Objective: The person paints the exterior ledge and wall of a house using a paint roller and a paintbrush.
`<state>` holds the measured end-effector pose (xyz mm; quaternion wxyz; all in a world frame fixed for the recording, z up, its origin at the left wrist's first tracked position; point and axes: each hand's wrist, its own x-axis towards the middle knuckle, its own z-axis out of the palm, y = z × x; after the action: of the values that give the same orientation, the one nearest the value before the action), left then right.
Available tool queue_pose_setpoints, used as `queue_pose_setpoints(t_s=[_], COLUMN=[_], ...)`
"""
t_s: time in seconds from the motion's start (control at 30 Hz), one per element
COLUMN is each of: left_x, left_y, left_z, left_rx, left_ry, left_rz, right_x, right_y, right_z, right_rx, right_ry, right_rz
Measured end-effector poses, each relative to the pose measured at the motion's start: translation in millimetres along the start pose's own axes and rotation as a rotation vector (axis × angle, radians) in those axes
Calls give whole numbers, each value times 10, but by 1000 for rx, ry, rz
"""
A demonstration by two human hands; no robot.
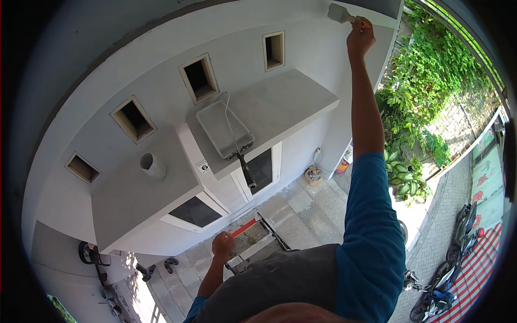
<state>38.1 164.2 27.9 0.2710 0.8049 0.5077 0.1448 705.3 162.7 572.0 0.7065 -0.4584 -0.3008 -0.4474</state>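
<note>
My right hand [362, 40] is raised at the top right, its fingers closed round the handle of a flat brush [339, 13] whose head lies against or close to the white wall. Low in the view, my left hand [222, 246] hangs in front of my body with its fingers curled; whether it holds anything is too small to tell. A paint tray [218, 128] rests on the grey ledge [280, 107], with a roller [246, 172] lying in it, its dark handle sticking out over the ledge's edge. On the left ledge stands a whitish container [152, 166].
Four square openings, one of them dark and central [199, 78], line the wall. Far below are a tiled floor [301, 215], a bucket [313, 175], and shoes [145, 272]. Green plants [431, 70] grow at the right, with parked motorcycles [439, 290] beneath.
</note>
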Motion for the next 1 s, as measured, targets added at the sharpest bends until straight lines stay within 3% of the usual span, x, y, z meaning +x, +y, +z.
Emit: queue_pose_setpoints(t_s=[0.13, 0.23, 0.4, 0.53, 0.6, 0.67, 0.7, 0.77, 0.87, 1.0], left_x=[-4, -8, -9, -13, -36, -23, -6, 10, 110, 441], left_y=[-12, 33, -15, -62, -86, -77, -69, -85, -42, 430], left_z=[-2, -2, 9, 32, 37, 43, 42, 49, -40, -472], left_rx=[-9, 6, 24, 8, 2, -4, -8, -29, -175, -314], left_ry=[12, -2, 16, 67, 100, 109, 111, 67, 18, 117], left_rz=[1, -13, 9, 28, 53, 48, 49, 61, 120, 282], right_x=[-57, -490, -1278, -1341, -1097, -800, -693, -317, 128, 204], right_y=[-16, -413, -1950, -2327, -2195, -1677, -1237, -705, -118, -15], right_z=[189, 516, 565, 569, 538, 546, 609, 457, 196, 258], right_rx=[-143, -30, 329, 562, 536, 326, 404, 251, -188, -277], right_ry=[24, -39, -274, -393, -416, -383, -289, -224, -129, -14], right_rz=[-63, -282, -507, -226, 1, -7, 45, 53, -107, -237])
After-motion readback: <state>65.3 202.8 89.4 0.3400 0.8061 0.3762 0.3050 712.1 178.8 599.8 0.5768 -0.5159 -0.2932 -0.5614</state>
